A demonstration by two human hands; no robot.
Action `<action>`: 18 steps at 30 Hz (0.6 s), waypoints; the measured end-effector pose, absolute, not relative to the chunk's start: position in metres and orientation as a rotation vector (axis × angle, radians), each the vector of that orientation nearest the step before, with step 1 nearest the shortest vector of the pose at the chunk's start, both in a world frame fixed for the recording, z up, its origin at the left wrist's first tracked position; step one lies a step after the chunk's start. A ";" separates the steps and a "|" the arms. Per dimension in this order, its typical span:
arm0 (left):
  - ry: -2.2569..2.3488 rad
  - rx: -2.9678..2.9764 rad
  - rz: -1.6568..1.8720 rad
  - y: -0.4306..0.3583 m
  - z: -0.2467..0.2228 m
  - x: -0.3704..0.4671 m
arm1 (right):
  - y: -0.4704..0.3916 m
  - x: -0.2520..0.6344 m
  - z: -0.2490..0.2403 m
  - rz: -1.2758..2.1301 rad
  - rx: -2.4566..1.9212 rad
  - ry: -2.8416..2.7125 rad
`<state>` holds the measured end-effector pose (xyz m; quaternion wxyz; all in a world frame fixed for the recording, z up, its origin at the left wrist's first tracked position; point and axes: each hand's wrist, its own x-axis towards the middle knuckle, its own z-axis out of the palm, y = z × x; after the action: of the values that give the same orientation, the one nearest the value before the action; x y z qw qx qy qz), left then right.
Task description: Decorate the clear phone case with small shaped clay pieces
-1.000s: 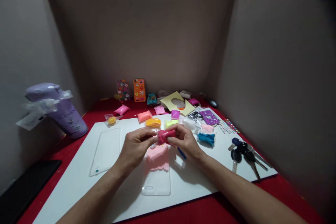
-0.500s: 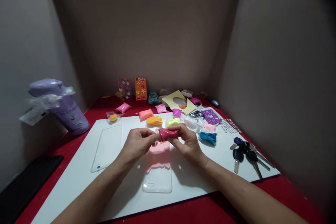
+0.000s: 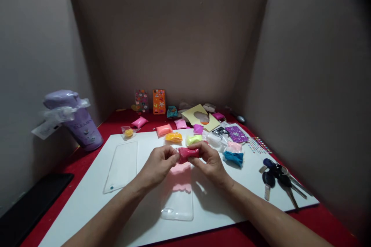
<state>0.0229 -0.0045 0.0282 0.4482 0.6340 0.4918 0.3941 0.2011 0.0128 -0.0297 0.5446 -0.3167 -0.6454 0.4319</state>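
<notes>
A dark pink packet of modelling clay (image 3: 188, 154) is held up between my two hands over the white board (image 3: 87, 204). My left hand (image 3: 162, 163) pinches its left end with closed fingers. Thumb and fingers of my right hand (image 3: 209, 163) grip the other end. Beneath them lies a clear phone case (image 3: 177, 213), its upper part covered by a wavy-edged layer of pink clay (image 3: 181, 179); the hands hide its top. Another clear phone case (image 3: 121, 168) rests to the left on the board.
Several clay packets, such as an orange one (image 3: 174, 137) and a blue one (image 3: 233, 158), lie behind my hands. Keys (image 3: 279, 177) sit at the right, near rhinestone stickers (image 3: 259, 145). A purple tumbler (image 3: 84, 127) stands left; decorated phone cases (image 3: 159, 102) lean at the back.
The view has shifted slightly, so everything sits a little lower and further right. Both hands still hold the dark pink packet, with little change in grip.
</notes>
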 end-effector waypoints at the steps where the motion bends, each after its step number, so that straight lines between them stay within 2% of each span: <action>1: 1.214 1.616 0.984 -0.004 0.027 0.022 | 0.014 0.201 -0.030 1.078 -0.736 -1.506; 7: 1.194 1.994 1.151 -0.004 0.023 0.018 | 0.022 0.200 -0.027 1.365 -0.659 -1.326; 18: 0.898 2.131 1.321 -0.004 0.022 0.017 | 0.017 0.201 -0.019 1.642 -0.660 -1.186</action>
<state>0.0174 -0.0043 0.0218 0.2370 0.7774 0.3275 0.4819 0.2014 0.0167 -0.0187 0.4842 -0.2709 -0.4871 0.6745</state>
